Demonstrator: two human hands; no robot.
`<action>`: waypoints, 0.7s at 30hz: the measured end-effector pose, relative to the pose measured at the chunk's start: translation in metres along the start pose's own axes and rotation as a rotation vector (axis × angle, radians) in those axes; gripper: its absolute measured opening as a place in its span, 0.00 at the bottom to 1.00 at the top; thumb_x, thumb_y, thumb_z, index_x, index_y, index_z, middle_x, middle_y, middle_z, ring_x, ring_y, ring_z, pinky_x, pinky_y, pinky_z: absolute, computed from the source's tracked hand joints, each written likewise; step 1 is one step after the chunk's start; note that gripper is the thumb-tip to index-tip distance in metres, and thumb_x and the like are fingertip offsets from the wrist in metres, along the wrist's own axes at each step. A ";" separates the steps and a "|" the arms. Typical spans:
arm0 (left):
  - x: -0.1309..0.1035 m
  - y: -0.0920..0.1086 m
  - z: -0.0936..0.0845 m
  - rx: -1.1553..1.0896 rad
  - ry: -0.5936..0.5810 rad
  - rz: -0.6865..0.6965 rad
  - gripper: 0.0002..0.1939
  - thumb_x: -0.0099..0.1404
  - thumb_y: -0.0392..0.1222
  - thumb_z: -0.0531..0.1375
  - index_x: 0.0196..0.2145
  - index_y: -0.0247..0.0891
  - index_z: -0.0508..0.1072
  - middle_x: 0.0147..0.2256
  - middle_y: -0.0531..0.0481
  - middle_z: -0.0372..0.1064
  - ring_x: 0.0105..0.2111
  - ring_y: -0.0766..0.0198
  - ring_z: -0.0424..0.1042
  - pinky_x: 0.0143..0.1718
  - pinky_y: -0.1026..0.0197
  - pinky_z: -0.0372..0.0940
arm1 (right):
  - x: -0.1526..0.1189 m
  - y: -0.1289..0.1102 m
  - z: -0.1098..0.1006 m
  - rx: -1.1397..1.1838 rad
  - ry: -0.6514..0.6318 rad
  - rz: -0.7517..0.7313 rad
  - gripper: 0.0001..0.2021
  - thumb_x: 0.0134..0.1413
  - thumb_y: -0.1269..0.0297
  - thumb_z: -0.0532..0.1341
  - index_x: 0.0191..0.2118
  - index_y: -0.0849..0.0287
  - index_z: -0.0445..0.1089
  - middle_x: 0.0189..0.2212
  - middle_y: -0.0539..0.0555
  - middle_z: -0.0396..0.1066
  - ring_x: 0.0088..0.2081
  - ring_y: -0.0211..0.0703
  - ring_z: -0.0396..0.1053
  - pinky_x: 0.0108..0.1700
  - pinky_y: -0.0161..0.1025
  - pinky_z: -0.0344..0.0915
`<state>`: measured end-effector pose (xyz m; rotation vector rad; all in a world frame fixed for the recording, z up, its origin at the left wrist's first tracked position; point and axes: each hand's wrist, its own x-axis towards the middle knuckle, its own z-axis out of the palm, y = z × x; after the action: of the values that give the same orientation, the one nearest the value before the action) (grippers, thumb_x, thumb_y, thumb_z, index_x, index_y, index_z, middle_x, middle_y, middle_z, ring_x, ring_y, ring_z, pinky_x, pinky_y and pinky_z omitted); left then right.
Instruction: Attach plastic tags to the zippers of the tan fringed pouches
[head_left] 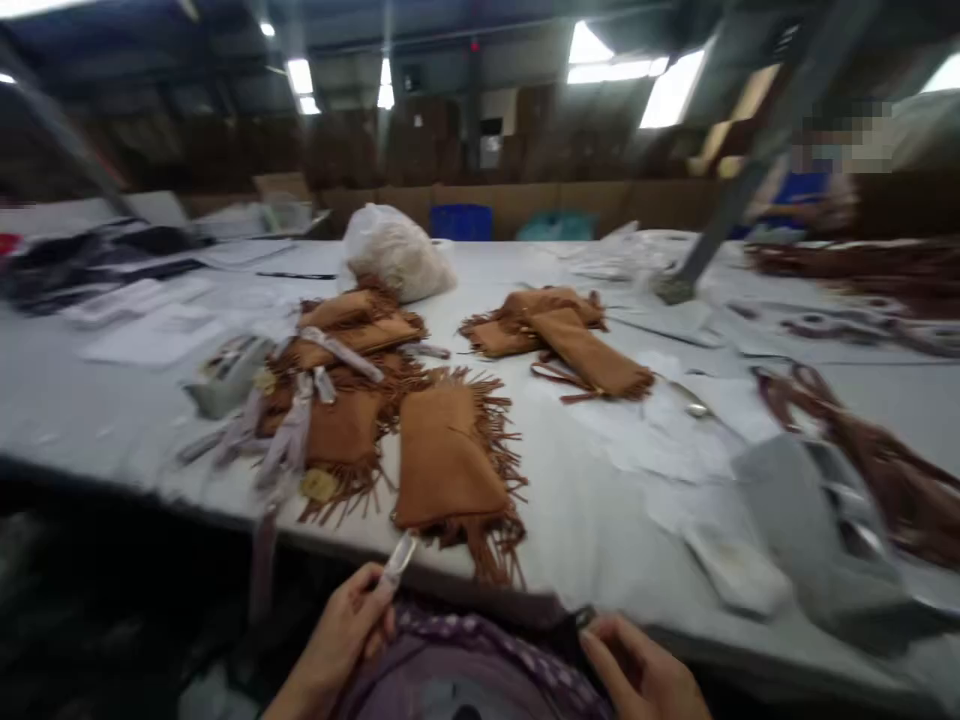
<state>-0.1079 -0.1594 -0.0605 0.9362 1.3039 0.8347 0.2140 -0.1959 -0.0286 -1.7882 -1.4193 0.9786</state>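
My left hand [349,625] is closed in a pinch on one end of a strap, where a metal clip [399,560] wrapped in whitish film sticks up. A dark brown stretch of the strap [517,602] runs along the table edge towards my right hand [641,668]. That hand's fingers are closed on the other end, by a small dark metal piece [583,618]. Just beyond my left hand lies a tan leather pouch with fringe [446,455]. More fringed pouches [341,425] are piled to its left, with film-wrapped straps [292,440] over them.
Two tan pouches [592,350] lie farther back. A grey tape dispenser [817,520] stands at right beside brown leather straps [885,450]; another dispenser [229,375] is at left. A stuffed plastic bag [397,250] sits behind the pile. A slanted post [720,220] rises behind; a person [806,195] is at far right.
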 end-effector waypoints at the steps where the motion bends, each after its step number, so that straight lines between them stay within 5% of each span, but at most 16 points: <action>1: -0.006 -0.001 -0.009 -0.014 0.019 0.018 0.19 0.64 0.55 0.58 0.37 0.34 0.66 0.21 0.57 0.64 0.13 0.76 0.54 0.14 0.72 0.48 | 0.005 -0.015 0.019 0.007 -0.105 -0.057 0.13 0.49 0.50 0.59 0.24 0.54 0.70 0.20 0.51 0.68 0.24 0.43 0.65 0.28 0.35 0.61; 5: -0.011 -0.003 -0.007 -0.038 0.031 0.093 0.21 0.63 0.59 0.57 0.36 0.36 0.64 0.20 0.58 0.64 0.12 0.76 0.53 0.13 0.72 0.43 | 0.015 -0.072 0.078 0.011 -0.373 -0.263 0.13 0.54 0.54 0.57 0.25 0.56 0.68 0.22 0.50 0.68 0.26 0.41 0.64 0.29 0.34 0.58; 9: -0.010 -0.007 -0.002 -0.034 0.023 0.115 0.20 0.63 0.58 0.56 0.38 0.36 0.64 0.21 0.57 0.63 0.13 0.75 0.54 0.14 0.71 0.45 | 0.030 -0.104 0.113 0.118 -0.501 -0.297 0.14 0.55 0.54 0.57 0.25 0.58 0.68 0.22 0.49 0.66 0.26 0.39 0.62 0.29 0.33 0.56; 16: -0.015 -0.005 -0.013 0.046 0.045 0.148 0.20 0.64 0.57 0.55 0.39 0.35 0.68 0.21 0.57 0.61 0.16 0.72 0.55 0.17 0.69 0.49 | 0.051 -0.105 0.153 0.335 -0.675 -0.255 0.16 0.55 0.52 0.58 0.27 0.60 0.67 0.24 0.50 0.66 0.28 0.38 0.62 0.31 0.32 0.57; 21: -0.016 -0.002 -0.015 0.097 0.066 0.112 0.21 0.64 0.58 0.55 0.39 0.36 0.70 0.21 0.55 0.63 0.17 0.70 0.58 0.19 0.68 0.51 | 0.056 -0.095 0.171 0.218 -0.611 -0.227 0.17 0.54 0.53 0.58 0.24 0.61 0.68 0.21 0.50 0.66 0.26 0.38 0.61 0.29 0.32 0.56</action>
<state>-0.1247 -0.1728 -0.0565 1.0741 1.3684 0.9017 0.0281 -0.1148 -0.0447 -1.1808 -1.7422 1.5650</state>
